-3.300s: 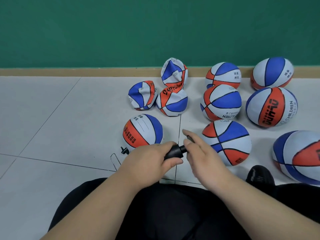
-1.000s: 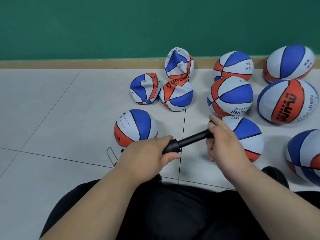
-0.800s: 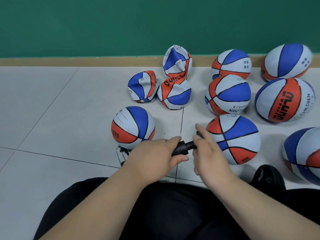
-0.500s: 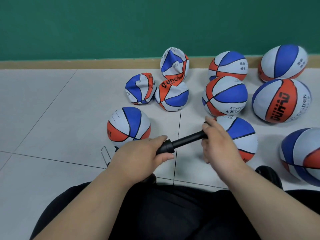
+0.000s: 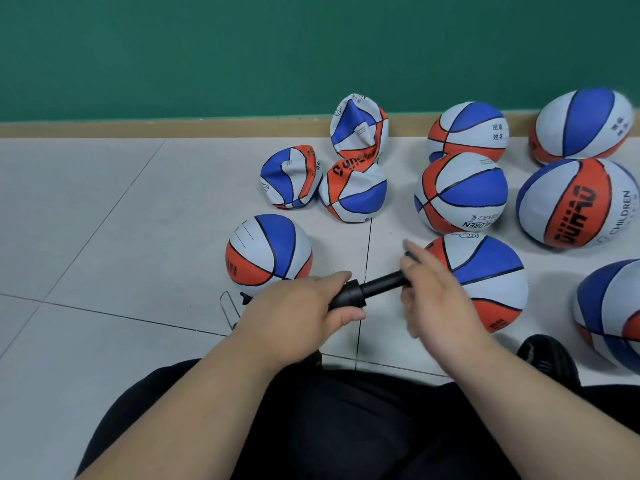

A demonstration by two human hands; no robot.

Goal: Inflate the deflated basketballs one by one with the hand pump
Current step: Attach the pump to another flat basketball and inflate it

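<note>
Both grips closed: left hand (image 5: 298, 317) on barrel of black plastic hand pump (image 5: 374, 287), right hand (image 5: 438, 296) round its handle, rod axis spanning the two — blue-white-orange rubber basketball (image 5: 268, 252) lies just beyond left grip.

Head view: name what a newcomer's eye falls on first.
Front and centre, the left hand and right hand hold a black hand pump. Beyond them, three crumpled basketballs slump near the green wall, with round, full basketballs crowding the right.
</note>
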